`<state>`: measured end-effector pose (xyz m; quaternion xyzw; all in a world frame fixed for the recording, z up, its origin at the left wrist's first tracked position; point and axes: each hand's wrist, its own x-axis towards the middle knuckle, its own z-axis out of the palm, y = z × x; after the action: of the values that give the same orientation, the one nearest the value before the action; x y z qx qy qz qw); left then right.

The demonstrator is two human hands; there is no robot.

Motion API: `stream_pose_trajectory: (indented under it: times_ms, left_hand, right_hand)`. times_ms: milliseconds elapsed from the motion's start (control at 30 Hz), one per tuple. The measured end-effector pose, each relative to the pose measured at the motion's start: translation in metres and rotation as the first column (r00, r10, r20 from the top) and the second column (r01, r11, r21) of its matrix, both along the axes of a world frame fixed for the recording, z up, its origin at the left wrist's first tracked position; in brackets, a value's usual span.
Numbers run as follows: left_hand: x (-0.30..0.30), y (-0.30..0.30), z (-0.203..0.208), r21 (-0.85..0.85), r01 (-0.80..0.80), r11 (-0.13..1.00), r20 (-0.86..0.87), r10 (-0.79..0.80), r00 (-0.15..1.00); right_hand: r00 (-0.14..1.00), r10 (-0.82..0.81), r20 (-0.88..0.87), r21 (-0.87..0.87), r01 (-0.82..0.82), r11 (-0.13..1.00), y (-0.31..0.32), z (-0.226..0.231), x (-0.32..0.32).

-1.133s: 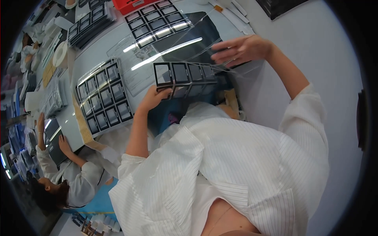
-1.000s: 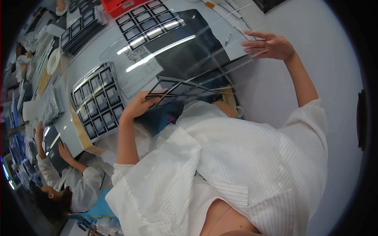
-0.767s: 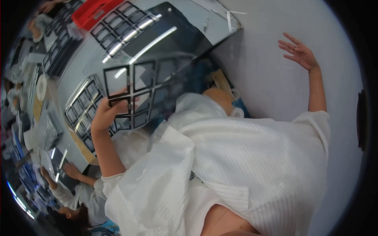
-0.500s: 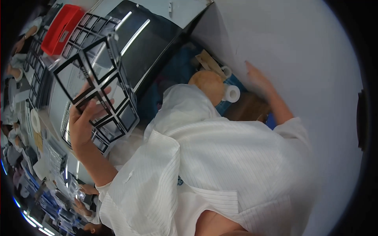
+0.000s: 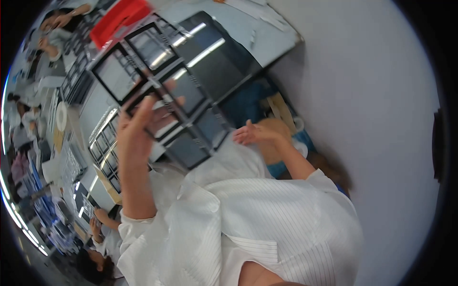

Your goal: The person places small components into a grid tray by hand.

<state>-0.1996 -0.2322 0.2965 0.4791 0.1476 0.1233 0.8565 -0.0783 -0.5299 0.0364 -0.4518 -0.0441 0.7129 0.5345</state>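
A clear sheet (image 5: pixel 186 93) printed with several black square frames is held up at a tilt over the table's near edge. My left hand (image 5: pixel 136 128) grips it from its left side, with the thumb on the near face and the other fingers showing through from behind. My right hand (image 5: pixel 257 133) hangs in the air, right of the sheet's lower right corner and apart from it. Its fingers are stretched out and hold nothing. Behind the sheet, a glossy dark sheet (image 5: pixel 226 62) lies on the table (image 5: pixel 279 40).
A red tray (image 5: pixel 117 24) sits at the far left. Below my right hand are a round tan disc (image 5: pixel 279 148) and a white roll (image 5: pixel 298 125). A pale wall (image 5: pixel 372 95) rises on the right. More framed sheets (image 5: pixel 106 143) lie at left. Co-workers sit along the left side.
My right hand has come leftward from beside the wall toward the sheet. The framed sheet, still in my left hand, now appears farther right and tilted. The whole view has shifted.
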Motion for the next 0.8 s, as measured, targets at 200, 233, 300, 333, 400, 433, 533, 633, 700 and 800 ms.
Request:
stream_pose_trajectory:
  times_ms: [200,233,300,333,400,433,533,633,700,800]
  left_hand:
    - [-0.012,-0.024,-0.037,-0.107,-0.043,0.993,0.173,0.061,0.983]
    - [-0.019,-0.013,-0.045,-0.105,-0.070,0.992,0.177,0.088,0.980]
    - [-0.034,0.020,-0.060,-0.458,-0.016,0.889,0.261,0.151,0.953]
    - [-0.039,0.028,-0.065,-0.425,-0.129,0.896,0.179,0.223,0.958]
    - [-0.047,0.039,-0.123,-0.113,-0.273,0.955,-0.267,0.236,0.934]
    - [-0.042,0.040,-0.137,-0.115,-0.305,0.945,-0.270,0.266,0.925]
    - [-0.015,0.059,-0.170,-0.033,-0.467,0.883,-0.442,0.406,0.800]
    - [0.017,0.106,-0.193,0.366,-0.407,0.837,-0.438,0.541,0.718]
    - [0.041,0.137,-0.205,0.398,-0.458,0.795,-0.406,0.600,0.689]
    - [0.057,0.182,-0.226,0.560,-0.438,0.703,-0.397,0.692,0.602]
  right_hand:
    - [0.808,-0.578,0.113,0.221,0.547,0.808,0.085,0.148,0.077]
    - [0.820,-0.499,0.280,0.243,0.442,0.863,0.092,0.151,0.102]
    - [0.801,-0.403,0.442,0.250,0.322,0.913,0.113,0.157,0.143]
    - [0.774,-0.321,0.545,0.247,0.217,0.944,0.128,0.159,0.158]
    - [0.736,-0.213,0.642,0.230,0.080,0.970,0.169,0.160,0.180]
    - [0.699,-0.154,0.698,0.227,-0.013,0.974,0.194,0.159,0.188]
    - [0.610,-0.152,0.778,0.289,-0.132,0.948,0.265,0.121,0.233]
    - [0.514,-0.099,0.852,0.170,-0.093,0.981,0.339,0.094,0.269]
    - [0.143,-0.146,0.979,0.171,-0.177,0.969,0.380,0.074,0.288]
    - [0.449,-0.102,0.888,0.136,-0.044,0.990,0.431,0.051,0.300]
